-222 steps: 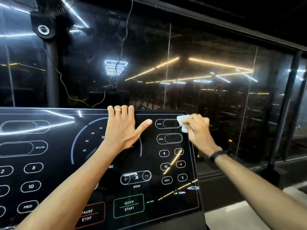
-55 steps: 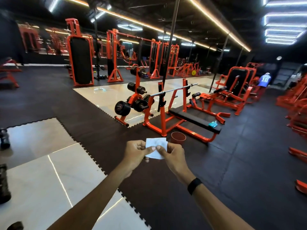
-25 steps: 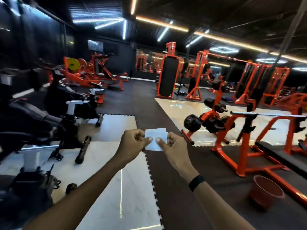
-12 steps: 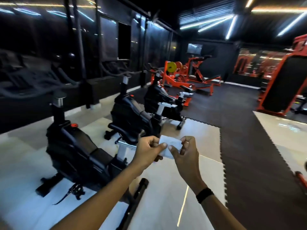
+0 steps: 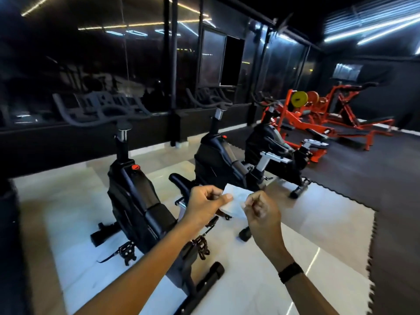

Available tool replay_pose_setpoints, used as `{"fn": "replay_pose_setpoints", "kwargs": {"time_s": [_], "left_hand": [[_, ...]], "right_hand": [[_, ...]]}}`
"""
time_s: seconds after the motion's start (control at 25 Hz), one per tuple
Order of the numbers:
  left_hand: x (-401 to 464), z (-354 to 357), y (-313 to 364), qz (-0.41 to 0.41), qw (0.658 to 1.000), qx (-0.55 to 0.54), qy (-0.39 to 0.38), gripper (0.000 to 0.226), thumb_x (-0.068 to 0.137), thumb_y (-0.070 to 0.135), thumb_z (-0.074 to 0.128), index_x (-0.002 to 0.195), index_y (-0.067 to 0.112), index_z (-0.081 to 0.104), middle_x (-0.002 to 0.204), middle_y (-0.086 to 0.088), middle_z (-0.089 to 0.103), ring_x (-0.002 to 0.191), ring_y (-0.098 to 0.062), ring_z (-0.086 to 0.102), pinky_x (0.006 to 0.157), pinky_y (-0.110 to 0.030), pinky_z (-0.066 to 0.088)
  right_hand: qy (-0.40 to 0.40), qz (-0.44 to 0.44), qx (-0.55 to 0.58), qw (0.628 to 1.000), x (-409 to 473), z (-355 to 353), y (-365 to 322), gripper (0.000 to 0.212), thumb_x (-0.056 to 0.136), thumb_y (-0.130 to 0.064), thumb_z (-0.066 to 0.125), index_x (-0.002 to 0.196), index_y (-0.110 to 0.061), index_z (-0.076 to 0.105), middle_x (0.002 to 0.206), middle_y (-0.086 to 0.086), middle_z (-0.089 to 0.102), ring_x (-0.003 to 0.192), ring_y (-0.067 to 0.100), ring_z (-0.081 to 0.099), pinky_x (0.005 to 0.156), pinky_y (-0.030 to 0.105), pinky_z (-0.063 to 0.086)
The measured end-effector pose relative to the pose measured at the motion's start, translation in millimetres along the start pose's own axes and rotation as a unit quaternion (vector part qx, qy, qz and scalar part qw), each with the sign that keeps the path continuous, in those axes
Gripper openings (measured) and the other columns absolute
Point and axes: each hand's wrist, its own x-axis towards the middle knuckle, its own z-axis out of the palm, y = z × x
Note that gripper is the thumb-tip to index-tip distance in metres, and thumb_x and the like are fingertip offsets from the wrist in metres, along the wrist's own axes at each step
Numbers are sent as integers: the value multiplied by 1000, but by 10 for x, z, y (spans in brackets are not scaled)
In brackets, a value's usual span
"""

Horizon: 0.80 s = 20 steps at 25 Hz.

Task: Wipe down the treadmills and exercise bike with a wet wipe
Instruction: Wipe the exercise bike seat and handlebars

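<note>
A white wet wipe [image 5: 236,201] is stretched between my two hands in front of me. My left hand [image 5: 205,205] pinches its left edge between thumb and curled fingers. My right hand [image 5: 260,209], with a black band on the wrist, pinches the right edge. Below and behind the hands stands the nearest black exercise bike [image 5: 136,201], its handlebars [image 5: 100,112] up at the left and its saddle [image 5: 180,181] just left of my left hand. A second black bike [image 5: 218,160] and a third [image 5: 270,151] stand in a row beyond it.
The bikes stand on pale floor tiles [image 5: 261,280] edged by dark rubber matting [image 5: 375,178] on the right. A dark glass wall [image 5: 136,64] runs behind the bikes. Orange weight machines [image 5: 318,117] stand at the far right.
My view has swung left from the weight benches to the row of bikes, which now stand closer. Both hands still hold the wipe stretched between them.
</note>
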Motion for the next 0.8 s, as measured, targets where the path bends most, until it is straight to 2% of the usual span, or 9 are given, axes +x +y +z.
{"fn": "replay_pose_setpoints", "kwargs": {"time_s": [0.08, 0.16, 0.32, 0.44, 0.52, 0.64, 0.72, 0.8], "left_hand": [[129, 324, -135, -11, 1000, 7, 5, 14, 89, 2, 72, 87, -11, 67, 71, -17, 63, 49, -9, 62, 46, -21, 50], [304, 519, -298, -17, 999, 15, 33, 16, 89, 4, 72, 88, -12, 67, 72, -18, 62, 51, -10, 61, 46, -22, 50], [720, 537, -512, -35, 996, 44, 71, 12, 89, 5, 72, 91, -8, 70, 78, -22, 64, 61, -17, 64, 50, -27, 56], [1125, 532, -738, -47, 992, 60, 100, 5, 89, 4, 72, 88, -1, 71, 81, -25, 69, 64, -21, 66, 52, -29, 56], [1507, 563, -903, -46, 991, 57, 110, 8, 89, 5, 73, 90, -2, 71, 84, -27, 70, 67, -23, 66, 56, -33, 56], [2164, 663, -1046, -37, 991, 45, 119, 14, 87, 5, 74, 92, -7, 70, 79, -23, 69, 67, -24, 64, 57, -32, 55], [2667, 780, -1053, -36, 991, 42, 118, 14, 87, 4, 75, 92, -9, 70, 78, -23, 68, 66, -23, 65, 53, -29, 55], [3193, 898, -999, -25, 994, 40, 101, 12, 86, 4, 75, 89, -7, 70, 74, -22, 69, 62, -19, 64, 53, -29, 54]], "right_hand": [[-23, 11, -6, 1000, 152, -229, 262, 22, 90, 9, 65, 90, -13, 65, 88, -10, 66, 73, 3, 58, 66, 12, 43], [-63, 32, -21, 997, 337, -350, 507, 20, 89, 2, 70, 97, -16, 69, 98, -3, 71, 82, -2, 62, 69, 8, 43], [-132, 45, -12, 990, 732, -266, 982, 27, 86, -9, 78, 101, -29, 67, 102, -5, 73, 84, 9, 65, 69, 15, 48], [-162, 48, 1, 986, 1066, -100, 1395, 34, 85, -10, 79, 100, -36, 64, 96, -6, 72, 74, 6, 60, 68, 14, 45], [-172, 44, 10, 984, 1351, -24, 1660, 31, 86, -9, 78, 103, -31, 65, 91, -1, 71, 67, 5, 55, 64, 15, 43], [-209, 35, -9, 977, 1952, 2, 2023, 26, 88, -11, 76, 109, -24, 67, 100, -6, 70, 77, 3, 60, 72, 17, 47], [-214, 29, -21, 976, 2497, -28, 2264, 25, 88, -13, 76, 109, -25, 68, 96, -2, 71, 75, 11, 61, 71, 28, 51], [-203, 10, -42, 978, 3031, -39, 2470, 23, 87, -17, 78, 107, -24, 69, 99, -2, 70, 82, 13, 62, 75, 29, 51]]}}
